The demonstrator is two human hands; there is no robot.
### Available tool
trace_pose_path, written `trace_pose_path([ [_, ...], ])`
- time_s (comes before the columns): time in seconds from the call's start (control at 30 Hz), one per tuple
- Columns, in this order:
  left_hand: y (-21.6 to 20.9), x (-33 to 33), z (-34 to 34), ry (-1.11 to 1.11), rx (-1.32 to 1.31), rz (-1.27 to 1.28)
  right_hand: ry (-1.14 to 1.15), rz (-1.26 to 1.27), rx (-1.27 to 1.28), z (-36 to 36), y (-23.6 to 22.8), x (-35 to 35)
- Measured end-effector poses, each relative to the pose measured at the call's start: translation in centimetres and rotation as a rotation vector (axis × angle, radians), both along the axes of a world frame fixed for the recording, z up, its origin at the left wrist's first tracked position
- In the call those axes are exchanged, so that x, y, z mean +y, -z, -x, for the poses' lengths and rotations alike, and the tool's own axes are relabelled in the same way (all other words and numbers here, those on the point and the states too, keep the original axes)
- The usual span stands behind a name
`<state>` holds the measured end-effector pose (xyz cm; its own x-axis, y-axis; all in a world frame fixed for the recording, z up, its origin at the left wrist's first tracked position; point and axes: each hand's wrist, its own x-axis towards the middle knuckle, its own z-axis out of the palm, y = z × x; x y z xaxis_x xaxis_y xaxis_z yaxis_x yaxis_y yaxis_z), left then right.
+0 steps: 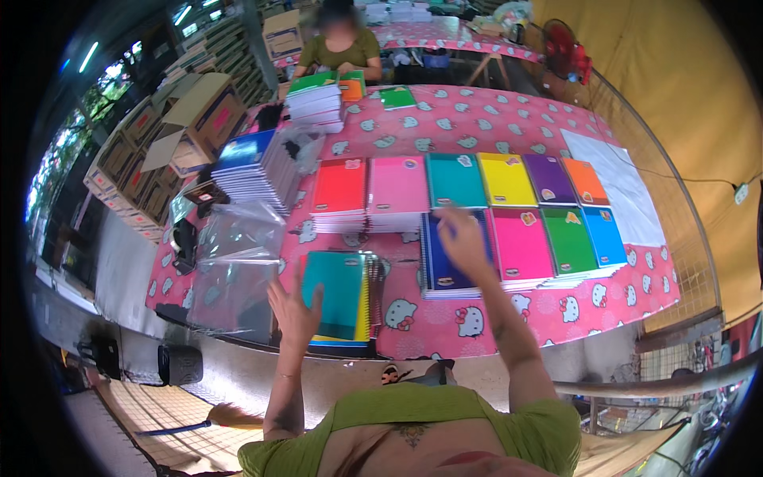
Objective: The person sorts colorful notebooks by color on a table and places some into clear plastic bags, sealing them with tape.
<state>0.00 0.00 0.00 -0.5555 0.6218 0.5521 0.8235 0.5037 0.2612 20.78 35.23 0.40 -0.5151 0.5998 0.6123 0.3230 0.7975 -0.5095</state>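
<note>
My left hand (294, 314) has its fingers spread, with the thumb at the left edge of a teal notebook (330, 290). That notebook tops a small pile near the front edge, with a yellow notebook (365, 302) and other spiral-bound ones showing under it. My right hand (463, 242) reaches over a stack of dark blue notebooks (445, 266), its bent fingers near the stack's far edge and seemingly apart; I see nothing held in it. Around it stand stacks of teal (456, 179), pink (399, 183), magenta (520, 242) and green notebooks (570, 238).
Clear plastic sleeves (238, 274) lie left of the small pile, with a tape dispenser (184, 246) beside them. A tall stack of blue notebooks (250, 171) stands behind. Across the table (477, 119), a person (340, 52) handles notebooks. Cardboard boxes (195, 127) stand at the left.
</note>
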Motion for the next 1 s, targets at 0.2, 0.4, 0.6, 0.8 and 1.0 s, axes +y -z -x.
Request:
trace_pose_path([
  [0.2, -6.4, 20.4, -10.5, 0.601, -0.308, -0.241, 0.657, -0.005, -0.495, -10.8, 2.8, 17.5],
  [0.4, 0.7, 42.9, -19.3, 0.519, -0.337, -0.058, 0.292, 0.323, -0.699, -11.6, 0.1, 20.2],
  [0.6, 2.8, 49.7, -21.9, 0.243, -0.422, 0.211, 0.718, 0.087, -0.673, -26.0, 3.3, 29.6],
  [0.8, -1.7, 45.2, -16.4, 0.742, -1.234, -0.347, 0.51, 0.181, -0.442, -24.3, 0.7, 30.7],
  [1.0, -6.2, 22.8, -8.4, 0.647, -1.267, -0.652, 0.323, 0.224, 0.276, -19.6, -4.6, 15.4],
])
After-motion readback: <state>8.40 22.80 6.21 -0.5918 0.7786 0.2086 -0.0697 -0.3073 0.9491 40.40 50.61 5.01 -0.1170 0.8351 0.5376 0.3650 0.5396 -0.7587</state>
